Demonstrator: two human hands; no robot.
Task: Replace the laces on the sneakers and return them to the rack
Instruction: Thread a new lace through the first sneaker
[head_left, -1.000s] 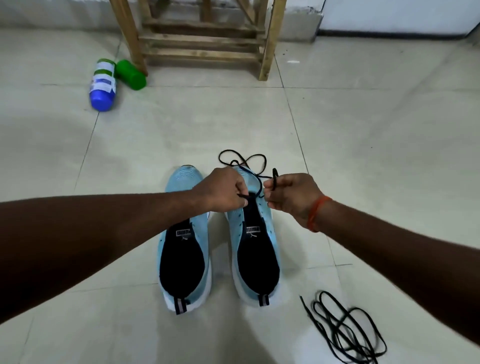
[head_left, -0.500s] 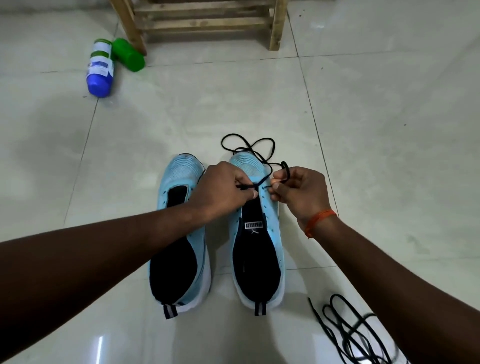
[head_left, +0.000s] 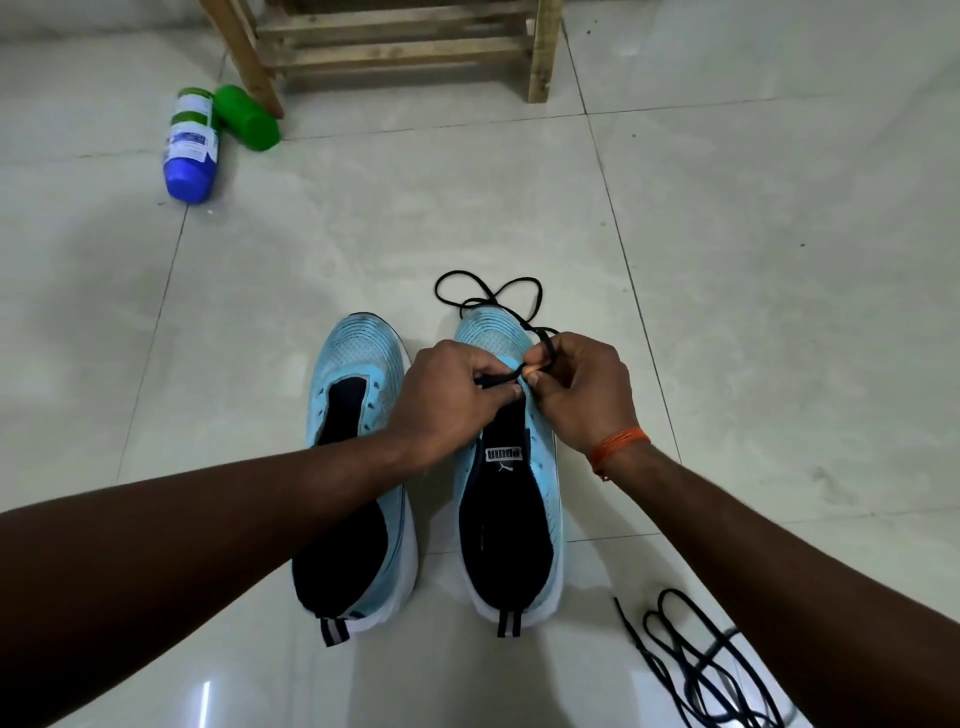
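The fingers (head_left: 496, 402) of my left hand (head_left: 452, 395) are curled and pinch a black lace (head_left: 488, 299). The fingers (head_left: 537, 376) of my right hand (head_left: 582, 395) pinch the same lace, right next to my left fingers. Both hands are over the front part of the sneaker on my right (head_left: 511, 525), where the lace holes are. I cannot tell which hole the lace goes through, because my hands hide it.

The rest of the lace lies in loose loops on the floor (head_left: 779, 260) just past the toe of that sneaker. An orange thread band (head_left: 618, 444) is round my right wrist.

The sneaker on my right is light blue with a dark inside and a white sole. Its toe points away from me. The sneaker on my left (head_left: 358, 364) stands just beside it, turned the same way. It has no lace in the holes I can see. My left arm crosses over its back half.

A second black lace (head_left: 696, 660) lies in a pile on the floor, near the heel of the sneaker on my right and under my right arm.

Far off, at the top, stands the wooden rack (head_left: 395, 52). A blue and white bottle (head_left: 190, 150) and a green bottle (head_left: 247, 118) lie on their sides on the floor by the rack's left leg. The two bottles touch.
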